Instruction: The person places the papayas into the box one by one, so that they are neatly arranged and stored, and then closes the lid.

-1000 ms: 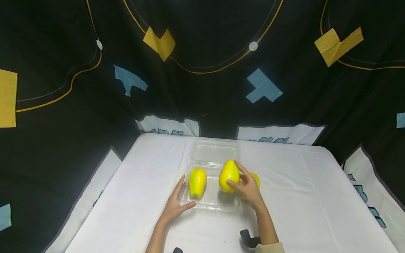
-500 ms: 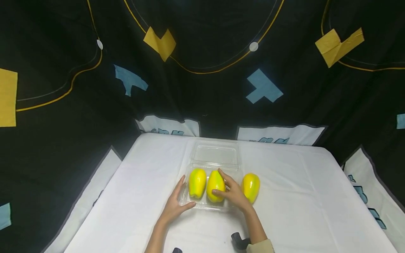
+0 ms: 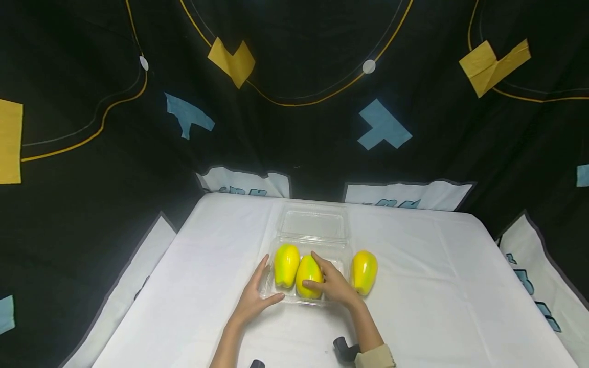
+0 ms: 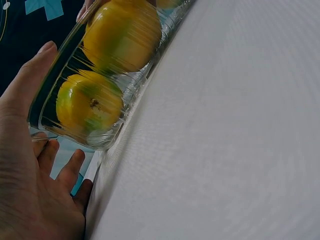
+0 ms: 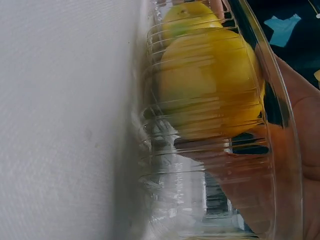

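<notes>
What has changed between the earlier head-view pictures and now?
The right hand moved an oval, glossy yellow fruit left and down into the clear plastic container, and still grips it. Unchanged: the left hand at the container's left side, the leftmost yellow fruit inside, the rightmost yellow fruit outside.

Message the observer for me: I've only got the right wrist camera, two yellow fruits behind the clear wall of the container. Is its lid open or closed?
Observer: Open. The head view shows the lid laid back on the far side of the clear container.
Operator: And is there any fruit outside it that I'm missing?
Observer: Yes, one. A third yellow fruit lies on the white tablecloth, just to the person's right of the container.
</notes>
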Tool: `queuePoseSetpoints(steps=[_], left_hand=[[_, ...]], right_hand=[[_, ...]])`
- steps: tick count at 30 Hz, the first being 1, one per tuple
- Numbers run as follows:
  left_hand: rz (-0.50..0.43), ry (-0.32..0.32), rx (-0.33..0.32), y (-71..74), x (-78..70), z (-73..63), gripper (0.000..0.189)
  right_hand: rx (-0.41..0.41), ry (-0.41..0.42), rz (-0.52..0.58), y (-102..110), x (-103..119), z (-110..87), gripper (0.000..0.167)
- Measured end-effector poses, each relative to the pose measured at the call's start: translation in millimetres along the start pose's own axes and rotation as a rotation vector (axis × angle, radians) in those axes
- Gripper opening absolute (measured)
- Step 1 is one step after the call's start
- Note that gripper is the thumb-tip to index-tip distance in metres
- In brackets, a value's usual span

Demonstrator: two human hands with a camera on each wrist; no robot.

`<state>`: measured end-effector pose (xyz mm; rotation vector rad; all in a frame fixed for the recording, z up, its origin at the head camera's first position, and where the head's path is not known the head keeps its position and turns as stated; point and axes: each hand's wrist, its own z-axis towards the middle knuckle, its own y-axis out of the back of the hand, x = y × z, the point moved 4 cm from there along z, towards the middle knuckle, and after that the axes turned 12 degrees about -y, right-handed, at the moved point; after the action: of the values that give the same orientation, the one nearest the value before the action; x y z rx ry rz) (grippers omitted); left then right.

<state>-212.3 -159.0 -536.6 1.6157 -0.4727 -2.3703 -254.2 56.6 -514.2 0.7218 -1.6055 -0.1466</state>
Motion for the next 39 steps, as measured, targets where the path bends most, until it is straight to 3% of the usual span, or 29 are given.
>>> queuePoseSetpoints(steps=[6, 7, 10, 13, 18, 27, 30, 37, 39], left_hand=[[0.002, -0.005, -0.002, -2.3, 17.8, -0.1, 0.1], [-0.007, 0.0, -0.003, -2.5, 18.1, -0.3, 0.1], [-0.01, -0.003, 0.005, -0.2, 0.6, 0.1, 0.099], [-0.012, -0.002, 0.007, -0.3, -2.5, 0.0, 0.099], [-0.002, -0.013, 0.0, -2.8, 17.1, -0.8, 0.099], [0.003, -0.014, -0.001, -2.4, 18.2, -0.8, 0.1], [0.002, -0.005, -0.005, -1.8, 13.0, -0.5, 0.099], [-0.019, -0.001, 0.013, 3.5, -21.2, -0.7, 0.097], [-0.02, 0.005, 0.014, 3.8, -22.8, -1.1, 0.097]], right_hand=[[0.014, -0.008, 0.005, -1.0, -3.4, 2.3, 0.084], [0.016, -0.011, 0.003, -1.2, -3.8, 2.3, 0.084], [0.024, -0.021, 0.0, -1.4, -4.8, 2.5, 0.085], [0.031, -0.031, -0.003, -1.5, -5.1, 2.2, 0.085], [0.042, -0.039, 0.005, -1.7, -5.6, 2.4, 0.085], [0.057, -0.041, 0.023, -1.6, -5.9, 4.0, 0.086], [0.058, -0.053, 0.021, -1.3, -5.8, 3.7, 0.086], [0.065, -0.104, 0.034, 1.0, -5.9, 0.1, 0.087], [0.071, -0.099, 0.032, 0.9, -5.6, -0.3, 0.087]])
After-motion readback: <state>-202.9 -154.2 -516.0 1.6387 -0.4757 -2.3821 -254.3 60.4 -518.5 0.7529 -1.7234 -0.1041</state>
